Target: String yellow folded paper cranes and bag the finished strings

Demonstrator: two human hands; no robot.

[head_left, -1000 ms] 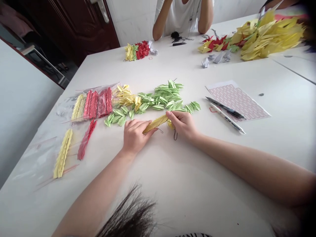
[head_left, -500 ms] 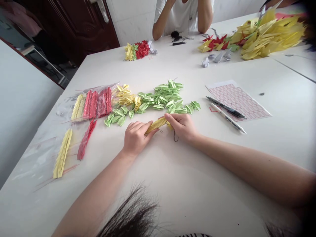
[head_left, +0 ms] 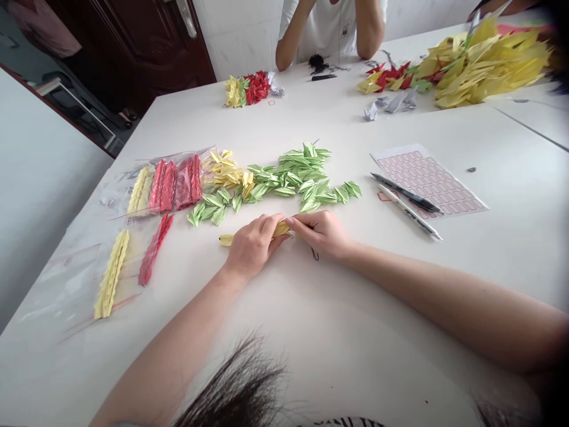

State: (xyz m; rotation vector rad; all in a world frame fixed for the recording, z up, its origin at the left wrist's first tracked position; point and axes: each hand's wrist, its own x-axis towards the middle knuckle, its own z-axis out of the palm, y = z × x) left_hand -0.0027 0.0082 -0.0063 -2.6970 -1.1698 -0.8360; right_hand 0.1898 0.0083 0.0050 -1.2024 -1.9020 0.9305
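My left hand [head_left: 252,246] is closed around a strip of folded yellow paper [head_left: 226,240], whose end sticks out to the left of the hand. At the strip's right end, the thumb and fingers of my right hand [head_left: 323,232] pinch it. A dark loop of thread [head_left: 315,255] hangs below my right hand. Just beyond the hands lies a string of folded green paper pieces [head_left: 284,181]. Folded yellow paper pieces [head_left: 224,172] join it at the left. What lies inside my palms is hidden.
On the left are plastic bags [head_left: 144,190] with red and yellow strips, a loose red strip [head_left: 154,249] and a yellow strip [head_left: 111,276]. On the right lie two pens [head_left: 409,194] and a label sheet [head_left: 438,181]. Across the table sits a person [head_left: 331,29] near more folded paper [head_left: 484,62].
The yellow strip has slid leftward through my left hand, so its end now shows on that side. My right hand has shifted slightly left and down, close to the left.
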